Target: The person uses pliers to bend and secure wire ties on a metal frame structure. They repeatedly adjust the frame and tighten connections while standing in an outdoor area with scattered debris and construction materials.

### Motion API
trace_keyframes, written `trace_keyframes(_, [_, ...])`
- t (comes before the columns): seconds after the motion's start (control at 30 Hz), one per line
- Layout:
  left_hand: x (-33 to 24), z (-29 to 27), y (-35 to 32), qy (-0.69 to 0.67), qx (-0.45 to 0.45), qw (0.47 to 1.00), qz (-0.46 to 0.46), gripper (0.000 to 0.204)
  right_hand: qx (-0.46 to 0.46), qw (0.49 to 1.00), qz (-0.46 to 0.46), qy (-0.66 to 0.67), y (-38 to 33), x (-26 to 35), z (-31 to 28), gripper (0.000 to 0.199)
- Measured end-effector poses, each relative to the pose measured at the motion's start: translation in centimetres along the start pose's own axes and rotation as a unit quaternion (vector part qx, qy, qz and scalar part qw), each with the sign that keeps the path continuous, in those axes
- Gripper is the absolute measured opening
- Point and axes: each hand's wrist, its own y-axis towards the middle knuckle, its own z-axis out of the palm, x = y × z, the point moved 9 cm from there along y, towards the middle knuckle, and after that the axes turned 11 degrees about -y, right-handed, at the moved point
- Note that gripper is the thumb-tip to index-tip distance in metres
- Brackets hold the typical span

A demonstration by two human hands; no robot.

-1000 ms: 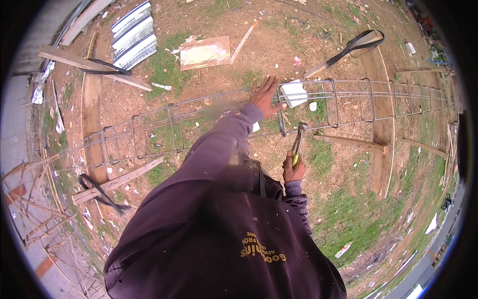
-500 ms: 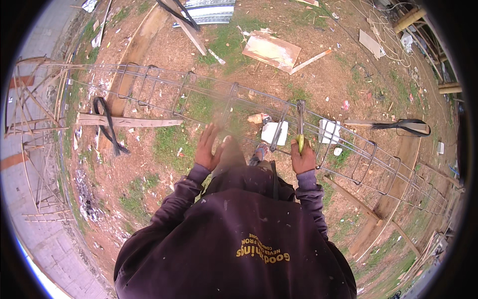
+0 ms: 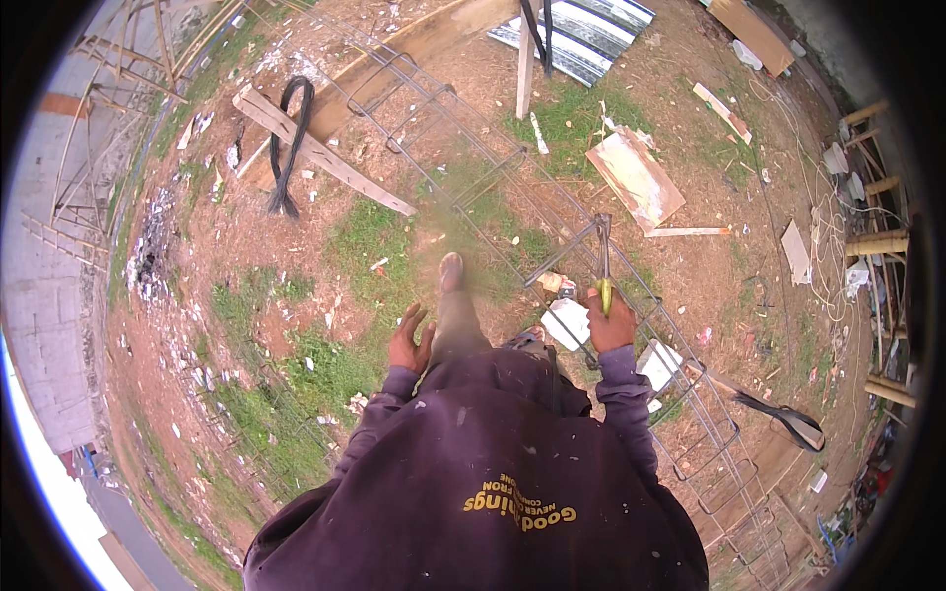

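A long steel rebar cage [image 3: 564, 253] with square stirrups runs slantwise from upper left to lower right in front of me. My right hand [image 3: 613, 321] is closed round the yellow-green handles of metal pincers [image 3: 606, 258]. Their head reaches over the cage beside the corner of a stirrup; whether it touches the steel I cannot tell. My left hand [image 3: 406, 341] hangs beside my leg, fingers apart and holding nothing. One shoe [image 3: 451, 272] is stepped forward on the grass, short of the cage.
A plank [image 3: 330, 158] with a black wire bundle [image 3: 286, 148] lies left of the cage. Another black bundle [image 3: 788, 422] is at right. Beyond are a plywood piece [image 3: 636, 179] and corrugated metal sheet [image 3: 586, 39]. White slabs [image 3: 569, 323] lie under the cage; bamboo poles [image 3: 879, 243] stand far right.
The view has turned, so the cage now slants more steeply. My left leg has stepped forward and my left hand has come away from the cage. The pincers stay in my right hand.
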Motion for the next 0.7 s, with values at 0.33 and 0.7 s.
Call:
trace_keyframes(0.33, [3.0, -17.2, 15.3, -0.075, -0.189, 0.975, -0.086, 0.038, -0.057, 0.987, 0.018, 0.149, 0.6, 4.0, 0.9, 0.026])
trace_keyframes(0.7, [-0.8, -26.9, 45.3, -0.057, -0.246, 0.967, 0.035, 0.029, -0.121, 0.960, 0.188, 0.167, -0.4, 5.8, 3.4, 0.032])
